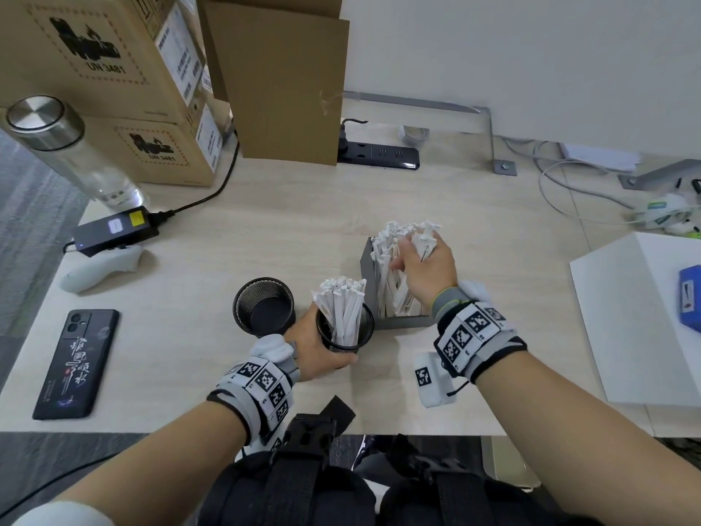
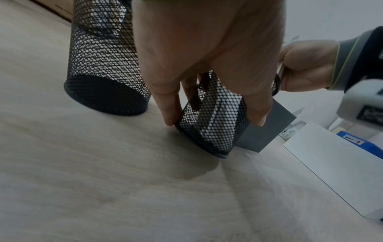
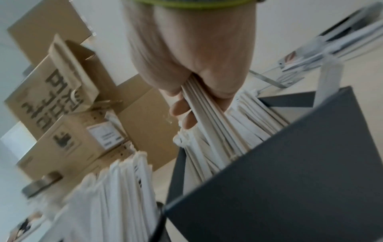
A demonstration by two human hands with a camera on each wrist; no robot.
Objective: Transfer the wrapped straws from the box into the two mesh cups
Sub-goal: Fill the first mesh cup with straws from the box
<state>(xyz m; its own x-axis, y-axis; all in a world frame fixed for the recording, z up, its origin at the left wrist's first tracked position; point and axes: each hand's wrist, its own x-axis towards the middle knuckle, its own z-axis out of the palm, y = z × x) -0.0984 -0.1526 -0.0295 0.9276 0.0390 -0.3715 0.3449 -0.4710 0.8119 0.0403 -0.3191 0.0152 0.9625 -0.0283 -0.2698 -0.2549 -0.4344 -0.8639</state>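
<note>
Right-hand fingers (image 3: 180, 107) curled round a bunch of wrapped straws (image 3: 207, 104), pinching them against the thumb inside the grey box (image 1: 368, 267). The right hand (image 1: 425, 271) sits over the box's open top. Straws in the box stand roughly upright, long axis vertical, leaning a bit, twisted paper ends up.

Left hand (image 1: 315, 351) wraps the near mesh cup (image 1: 345, 330), fingers and thumb round its wall; the cup stands on the desk (image 1: 265, 229), just beside the box. Its straw bundle (image 1: 341, 305) is upright, fanning slightly left. The second mesh cup (image 1: 264, 305) stands to the left, close by, with no straws showing.

Light wood desk against a white wall. On it: phone (image 1: 76, 362), white controller (image 1: 102, 269), power brick (image 1: 115, 231), glass bottle (image 1: 72, 149), cardboard boxes (image 1: 98, 70), power strip (image 1: 379, 155), cables, white board with a blue item on the right.

Right wrist view is motion-blurred. Cup bottom under the straws is hidden; how many straws the right hand holds is hard to tell.
</note>
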